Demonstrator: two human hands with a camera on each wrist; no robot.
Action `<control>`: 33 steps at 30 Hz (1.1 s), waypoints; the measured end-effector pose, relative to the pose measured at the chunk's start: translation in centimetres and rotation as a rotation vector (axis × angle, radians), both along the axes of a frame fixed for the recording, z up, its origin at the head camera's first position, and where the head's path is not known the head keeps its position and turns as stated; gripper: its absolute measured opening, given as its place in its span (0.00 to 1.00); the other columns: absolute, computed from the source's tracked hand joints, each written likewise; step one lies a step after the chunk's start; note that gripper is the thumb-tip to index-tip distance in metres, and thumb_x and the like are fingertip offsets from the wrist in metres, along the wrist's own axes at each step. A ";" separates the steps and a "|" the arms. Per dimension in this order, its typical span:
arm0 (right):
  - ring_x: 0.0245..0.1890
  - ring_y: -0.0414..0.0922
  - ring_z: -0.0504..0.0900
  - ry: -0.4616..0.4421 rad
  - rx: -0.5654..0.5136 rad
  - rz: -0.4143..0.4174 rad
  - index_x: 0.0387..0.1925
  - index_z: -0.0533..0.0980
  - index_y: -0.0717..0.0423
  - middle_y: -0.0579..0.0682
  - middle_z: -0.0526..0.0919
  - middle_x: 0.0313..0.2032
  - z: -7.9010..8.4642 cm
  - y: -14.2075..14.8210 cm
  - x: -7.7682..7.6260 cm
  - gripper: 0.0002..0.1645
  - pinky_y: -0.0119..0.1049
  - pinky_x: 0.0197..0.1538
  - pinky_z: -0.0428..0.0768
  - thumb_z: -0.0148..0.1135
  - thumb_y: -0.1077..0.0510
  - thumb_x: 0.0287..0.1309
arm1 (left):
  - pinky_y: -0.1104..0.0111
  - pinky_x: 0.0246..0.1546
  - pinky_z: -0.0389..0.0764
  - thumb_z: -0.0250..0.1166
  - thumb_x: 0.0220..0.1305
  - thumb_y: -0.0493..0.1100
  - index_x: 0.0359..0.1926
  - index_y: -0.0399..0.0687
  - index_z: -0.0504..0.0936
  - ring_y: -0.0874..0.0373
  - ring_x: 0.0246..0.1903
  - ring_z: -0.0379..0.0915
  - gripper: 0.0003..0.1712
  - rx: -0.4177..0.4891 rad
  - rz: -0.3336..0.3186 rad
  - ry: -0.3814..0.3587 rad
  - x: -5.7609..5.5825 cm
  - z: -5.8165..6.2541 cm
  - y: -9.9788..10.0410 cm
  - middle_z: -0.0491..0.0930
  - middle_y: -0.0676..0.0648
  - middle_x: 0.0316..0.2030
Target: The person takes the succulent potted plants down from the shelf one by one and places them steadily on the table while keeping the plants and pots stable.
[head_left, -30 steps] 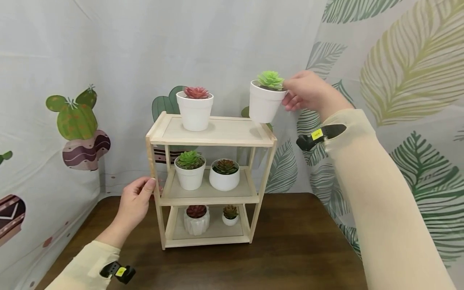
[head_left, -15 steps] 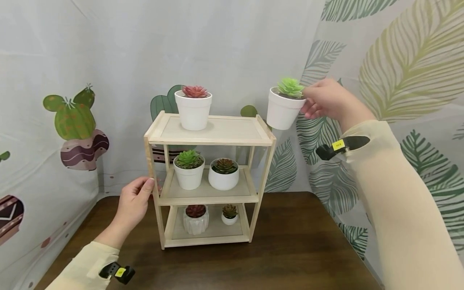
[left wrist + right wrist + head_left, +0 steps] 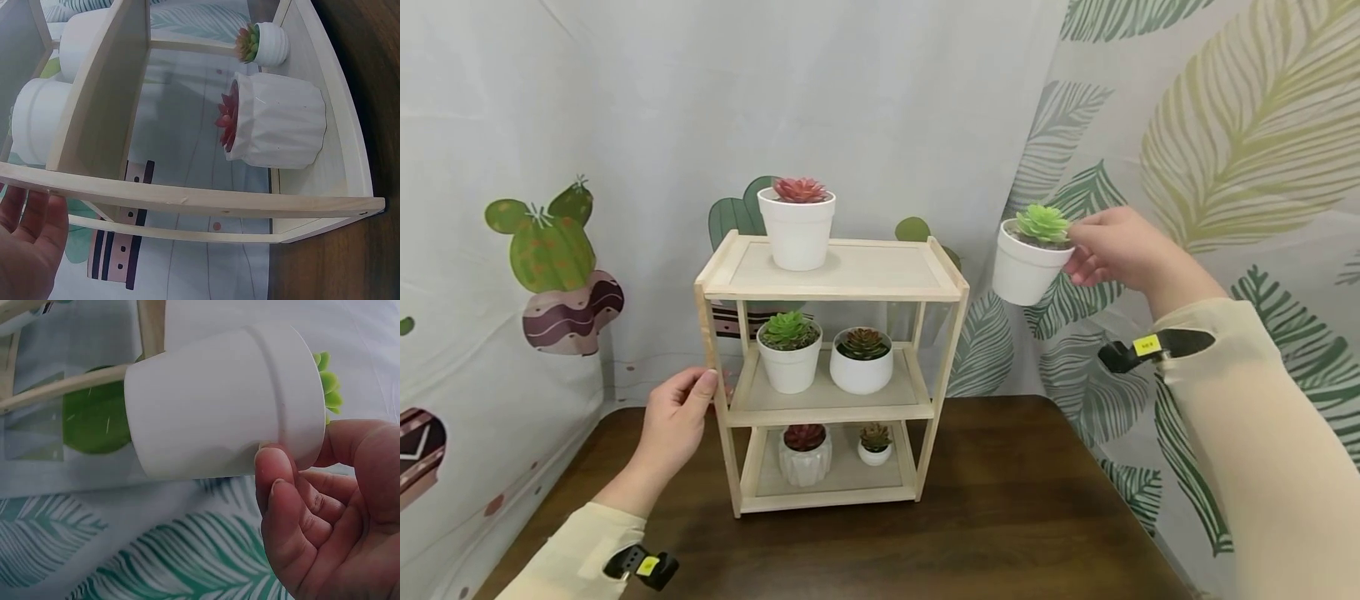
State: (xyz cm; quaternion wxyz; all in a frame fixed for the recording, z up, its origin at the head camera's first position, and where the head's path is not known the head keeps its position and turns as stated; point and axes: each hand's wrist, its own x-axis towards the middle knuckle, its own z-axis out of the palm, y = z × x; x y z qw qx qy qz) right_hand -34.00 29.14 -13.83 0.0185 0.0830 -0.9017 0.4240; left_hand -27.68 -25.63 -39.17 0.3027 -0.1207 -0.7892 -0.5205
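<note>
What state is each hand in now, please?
Left hand: pinching the left front post of the wooden shelf.
Right hand: holding the bright green potted plant by its rim.

Over the right half of the top shelf (image 3: 887, 267), a hand could come down from above; the red-topped pot (image 3: 799, 233) blocks the left. On the middle shelf (image 3: 832, 414), the green-topped pot (image 3: 790, 369) and rounded bowl (image 3: 862, 372) crowd each other, accessible from the front. The left hand (image 3: 673, 421) obstructs the left front post (image 3: 726, 450). Open air separates the right front post (image 3: 950, 358) from the held pot (image 3: 1028, 268).
</note>
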 end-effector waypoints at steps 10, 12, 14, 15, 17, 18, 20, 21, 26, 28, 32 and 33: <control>0.23 0.40 0.84 -0.021 -0.019 -0.014 0.58 0.72 0.74 0.47 0.85 0.26 -3.7 3.3 1.3 0.25 0.36 0.32 0.87 0.44 0.55 0.76 | 0.80 0.33 0.77 0.57 0.79 0.45 0.45 0.41 0.87 0.72 0.31 0.77 0.16 -0.042 0.072 0.006 0.1 -0.1 -0.1 0.82 0.67 0.29; 0.24 0.40 0.84 -0.030 -0.008 -0.015 0.60 0.71 0.74 0.48 0.85 0.27 -4.8 3.9 1.5 0.26 0.37 0.33 0.87 0.43 0.55 0.77 | 0.79 0.33 0.77 0.57 0.79 0.46 0.45 0.41 0.87 0.72 0.31 0.76 0.16 -0.044 0.080 -0.002 0.1 -0.2 -0.2 0.81 0.68 0.30; 0.25 0.40 0.84 -0.037 0.006 -0.018 0.60 0.70 0.75 0.48 0.84 0.28 -6.0 4.4 1.7 0.27 0.36 0.33 0.87 0.41 0.55 0.76 | 0.79 0.33 0.78 0.57 0.79 0.46 0.46 0.41 0.87 0.72 0.31 0.77 0.16 -0.043 0.078 -0.007 0.1 -0.2 -0.2 0.81 0.68 0.30; 0.25 0.40 0.83 -0.044 0.005 -0.019 0.59 0.70 0.75 0.48 0.84 0.28 -6.6 4.7 1.8 0.27 0.36 0.33 0.86 0.41 0.55 0.76 | 0.79 0.33 0.78 0.57 0.79 0.46 0.46 0.40 0.87 0.72 0.31 0.77 0.17 -0.041 0.074 -0.006 0.0 -0.3 -0.2 0.81 0.68 0.31; 0.24 0.40 0.83 -0.053 -0.007 -0.024 0.57 0.70 0.75 0.49 0.84 0.28 -8.0 5.2 2.0 0.25 0.36 0.32 0.86 0.40 0.56 0.75 | 0.79 0.34 0.79 0.57 0.79 0.46 0.46 0.40 0.87 0.72 0.32 0.78 0.17 -0.033 0.061 -0.001 0.0 -0.3 -0.2 0.82 0.67 0.32; 0.24 0.40 0.83 -0.057 -0.018 -0.027 0.54 0.71 0.75 0.50 0.84 0.27 -8.6 5.5 2.1 0.24 0.36 0.32 0.86 0.40 0.57 0.75 | 0.79 0.35 0.79 0.57 0.79 0.45 0.47 0.39 0.87 0.72 0.32 0.78 0.16 -0.031 0.054 0.003 0.0 -0.3 -0.2 0.83 0.66 0.33; 0.24 0.40 0.83 -0.059 -0.032 -0.028 0.52 0.71 0.74 0.50 0.84 0.27 -9.9 6.0 2.2 0.23 0.36 0.31 0.86 0.40 0.57 0.74 | 0.80 0.35 0.79 0.57 0.79 0.44 0.47 0.38 0.87 0.73 0.33 0.78 0.16 -0.026 0.042 0.013 -0.1 -0.4 -0.3 0.83 0.66 0.33; 0.23 0.40 0.83 -0.063 -0.040 -0.028 0.51 0.72 0.74 0.51 0.84 0.27 -10.5 6.2 2.3 0.22 0.37 0.31 0.86 0.40 0.57 0.74 | 0.80 0.35 0.79 0.57 0.78 0.44 0.47 0.38 0.87 0.73 0.33 0.78 0.15 -0.026 0.041 0.015 -0.2 -0.4 -0.2 0.83 0.67 0.34; 0.23 0.40 0.83 -0.070 -0.057 -0.027 0.53 0.71 0.76 0.51 0.84 0.27 -13.5 7.0 2.8 0.24 0.38 0.30 0.86 0.39 0.57 0.74 | 0.80 0.35 0.78 0.57 0.79 0.45 0.47 0.40 0.87 0.72 0.33 0.77 0.16 -0.037 0.055 0.007 -0.1 -0.3 -0.1 0.81 0.70 0.33; 0.22 0.41 0.83 -0.074 -0.071 -0.027 0.52 0.71 0.76 0.51 0.83 0.26 -14.6 7.1 3.0 0.24 0.39 0.30 0.87 0.39 0.58 0.74 | 0.80 0.35 0.78 0.56 0.79 0.46 0.47 0.41 0.87 0.71 0.33 0.77 0.16 -0.043 0.065 0.001 0.0 -0.2 0.0 0.82 0.67 0.33; 0.22 0.41 0.83 -0.087 -0.104 -0.030 0.55 0.70 0.78 0.53 0.83 0.26 -17.2 7.0 3.4 0.25 0.39 0.29 0.86 0.40 0.59 0.74 | 0.79 0.35 0.77 0.56 0.79 0.47 0.47 0.42 0.87 0.70 0.32 0.76 0.17 -0.056 0.083 -0.007 0.1 -0.2 -0.1 0.81 0.66 0.32; 0.22 0.41 0.83 -0.093 -0.110 -0.032 0.56 0.70 0.78 0.53 0.83 0.26 -17.8 7.0 3.5 0.25 0.39 0.29 0.86 0.40 0.59 0.74 | 0.79 0.35 0.77 0.56 0.79 0.47 0.46 0.42 0.87 0.70 0.32 0.76 0.17 -0.055 0.085 -0.007 0.1 -0.1 -0.1 0.81 0.65 0.32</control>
